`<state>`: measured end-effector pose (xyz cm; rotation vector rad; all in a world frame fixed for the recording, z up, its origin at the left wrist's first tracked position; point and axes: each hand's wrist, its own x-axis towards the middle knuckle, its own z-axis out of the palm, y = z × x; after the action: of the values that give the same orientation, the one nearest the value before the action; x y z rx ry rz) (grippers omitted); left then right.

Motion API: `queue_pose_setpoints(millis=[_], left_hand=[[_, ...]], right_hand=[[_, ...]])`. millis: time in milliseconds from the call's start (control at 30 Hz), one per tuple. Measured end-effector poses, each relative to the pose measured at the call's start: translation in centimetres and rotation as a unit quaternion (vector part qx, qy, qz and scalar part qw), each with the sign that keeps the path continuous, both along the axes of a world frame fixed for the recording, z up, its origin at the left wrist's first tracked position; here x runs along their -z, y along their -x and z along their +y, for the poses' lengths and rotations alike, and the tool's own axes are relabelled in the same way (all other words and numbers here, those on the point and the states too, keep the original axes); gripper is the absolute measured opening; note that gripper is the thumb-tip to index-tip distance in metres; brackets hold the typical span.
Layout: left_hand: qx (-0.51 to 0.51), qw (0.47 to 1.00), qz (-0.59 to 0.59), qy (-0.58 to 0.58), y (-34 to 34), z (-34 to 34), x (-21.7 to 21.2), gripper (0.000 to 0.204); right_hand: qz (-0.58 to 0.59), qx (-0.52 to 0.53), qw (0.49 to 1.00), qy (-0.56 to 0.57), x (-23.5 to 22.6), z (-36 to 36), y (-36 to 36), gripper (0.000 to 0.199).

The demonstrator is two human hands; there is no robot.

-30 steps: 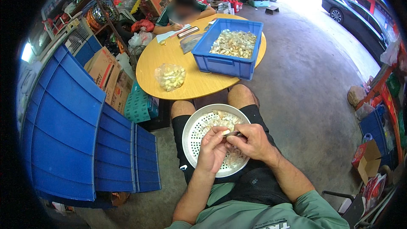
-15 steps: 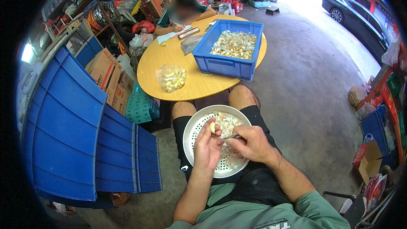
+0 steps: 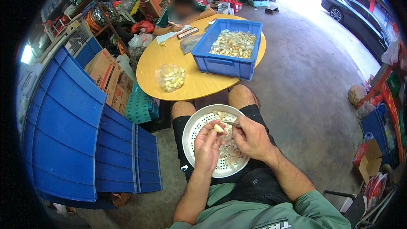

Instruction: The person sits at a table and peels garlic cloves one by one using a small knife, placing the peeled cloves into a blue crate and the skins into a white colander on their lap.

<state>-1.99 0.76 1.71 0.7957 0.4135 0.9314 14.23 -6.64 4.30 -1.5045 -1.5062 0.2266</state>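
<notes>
Between the fingertips of my left hand [image 3: 206, 146] is a pale garlic clove [image 3: 218, 128]. My right hand [image 3: 254, 138] grips a small knife [image 3: 231, 123], its blade pointing left toward the clove but apart from it. Both hands are above a round metal perforated pan [image 3: 191, 138] resting on my lap. Loose papery garlic skins [image 3: 232, 154] lie in the pan, mostly at its right side. The knife's handle is hidden in my fist.
Ahead stands a round wooden table [image 3: 148, 65] bearing a bag of peeled cloves [image 3: 171, 78] and a blue crate [image 3: 220, 65] of garlic. Across it a person [image 3: 182, 10] writes on paper. Large blue bins [image 3: 63, 127] rise at my left; an open carton [image 3: 369, 161] sits far right.
The clove in my left fingers has turned from upright to slanted and sits slightly lower. My right hand has raised the knife, and its blade has moved up, away from my left fingers.
</notes>
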Motion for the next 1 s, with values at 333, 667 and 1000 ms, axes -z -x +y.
queue_pose_setpoints(millis=[333,667,1000], left_hand=[[-0.023,0.996,0.040,-0.075,-0.5,-1.1,-0.1,0.022],[-0.024,0.999,0.022,-0.037,-0.7,-1.5,-0.4,0.022],[0.056,0.976,-0.142,0.156,-0.3,-0.4,0.0,0.023]], right_hand=[[-0.018,-0.009,1.000,0.012,-0.3,0.0,0.5,0.029],[-0.011,-0.028,1.000,0.002,-0.5,0.0,0.3,0.031],[0.015,-0.044,0.999,-0.013,-0.5,0.0,0.3,0.027]])
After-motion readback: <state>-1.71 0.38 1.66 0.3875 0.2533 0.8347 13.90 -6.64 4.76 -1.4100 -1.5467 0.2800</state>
